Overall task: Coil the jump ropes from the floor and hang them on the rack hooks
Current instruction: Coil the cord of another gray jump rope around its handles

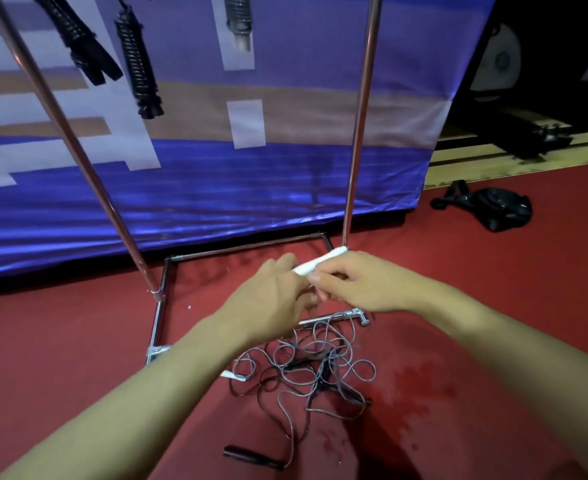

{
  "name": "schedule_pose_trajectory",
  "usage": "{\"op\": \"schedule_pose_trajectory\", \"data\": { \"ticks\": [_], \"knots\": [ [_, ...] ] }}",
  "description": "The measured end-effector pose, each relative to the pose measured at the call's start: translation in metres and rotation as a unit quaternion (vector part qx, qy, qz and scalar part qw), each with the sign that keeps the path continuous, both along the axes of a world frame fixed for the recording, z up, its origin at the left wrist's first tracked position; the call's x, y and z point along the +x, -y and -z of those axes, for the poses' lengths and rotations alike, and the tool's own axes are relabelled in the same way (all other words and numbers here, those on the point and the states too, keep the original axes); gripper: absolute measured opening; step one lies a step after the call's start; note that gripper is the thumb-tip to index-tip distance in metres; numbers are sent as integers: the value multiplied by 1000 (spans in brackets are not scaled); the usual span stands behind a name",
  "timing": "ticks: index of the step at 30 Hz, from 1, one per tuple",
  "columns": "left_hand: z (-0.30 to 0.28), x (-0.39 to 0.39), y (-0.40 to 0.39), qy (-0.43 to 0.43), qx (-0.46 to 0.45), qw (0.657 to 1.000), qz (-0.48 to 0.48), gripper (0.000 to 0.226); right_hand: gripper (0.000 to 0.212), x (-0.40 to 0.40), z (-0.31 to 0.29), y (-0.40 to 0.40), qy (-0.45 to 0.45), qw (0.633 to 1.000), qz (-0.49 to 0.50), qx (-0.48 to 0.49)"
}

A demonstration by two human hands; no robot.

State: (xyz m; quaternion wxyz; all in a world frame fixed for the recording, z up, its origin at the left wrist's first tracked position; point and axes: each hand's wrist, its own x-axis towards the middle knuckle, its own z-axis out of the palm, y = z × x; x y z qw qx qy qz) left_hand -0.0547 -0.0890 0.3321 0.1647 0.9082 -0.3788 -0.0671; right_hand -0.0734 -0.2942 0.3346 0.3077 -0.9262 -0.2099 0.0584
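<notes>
Both hands meet above a tangle of grey and black jump ropes on the red floor. My right hand grips a white rope handle that points up and right. My left hand touches the handle's lower end, fingers curled near it; what they pinch is hidden. A black handle lies on the floor close to me. A second white handle peeks out at the pile's left. The metal rack stands just behind, with coiled black ropes hanging at the top left.
A blue and white banner hangs behind the rack. The rack's base bars frame the floor under my hands. A black bag lies on the floor at the right, near a wooden platform edge.
</notes>
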Motion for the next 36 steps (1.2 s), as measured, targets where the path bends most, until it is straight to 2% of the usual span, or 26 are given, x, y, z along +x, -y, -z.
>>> {"op": "schedule_pose_trajectory", "data": {
  "ticks": [2, 4, 6, 8, 10, 11, 13, 15, 16, 18, 20, 23, 25, 27, 29, 31, 35, 36],
  "knots": [
    [4, 17, -11, 35, 17, 999, -33, 19, 47, -1, 1, 10, -93, 996, 7, -3],
    [6, 43, -39, 41, 105, 990, -90, 22, 58, -5, 4, 36, -205, 975, 20, -82],
    [10, 61, -70, 18, 200, 970, -134, 25, 58, -9, 10, 60, -230, 964, 35, -127],
    [12, 58, -81, -34, 214, 967, -132, 33, 52, -10, 13, 67, -194, 976, 40, -93],
    [7, 46, -71, -85, 155, 979, -103, 66, 45, -6, 9, 53, -109, 990, 16, -91],
    [4, 40, -60, -96, 116, 985, -89, 73, 43, -5, 6, 41, -64, 992, 2, -106],
    [1, 23, -31, -80, 36, 995, -43, 59, 41, -2, 0, 16, 4, 992, -18, -121],
    [3, 13, -7, -16, 20, 1000, 16, 30, 41, -3, -2, -2, 35, 993, -25, -113],
    [5, 13, -2, 7, 22, 999, 40, 22, 41, -3, -3, -5, 43, 993, -22, -104],
    [9, 26, -12, 39, 7, 999, 32, 23, 44, -2, -1, 6, 40, 994, -11, -106],
    [10, 50, -38, 58, 3, 998, -29, 22, 54, 1, 2, 32, -13, 990, 18, -140],
    [10, 62, -70, 24, 117, 986, -112, 23, 57, -3, 7, 63, -111, 981, 51, -151],
    [11, 47, -65, -48, 130, 984, -115, 59, 50, -7, 5, 58, -102, 989, 40, -102],
    [10, 30, -41, -81, 70, 991, -85, 88, 45, -7, -1, 36, -41, 996, 9, -81],
    [13, 24, -17, -37, 17, 995, -88, 82, 44, -4, -8, 15, 6, 996, -18, -83],
    [10, 28, -11, 5, 16, 991, -129, 70, 44, -4, -13, 8, -4, 995, -31, -96],
    [3, 38, -36, 12, 179, 970, -166, 80, 44, -10, -16, 28, -54, 988, -31, -141],
    [1, 39, -42, 6, 182, 969, -166, 80, 43, -11, -15, 33, -56, 987, -27, -145]
  ]
}}
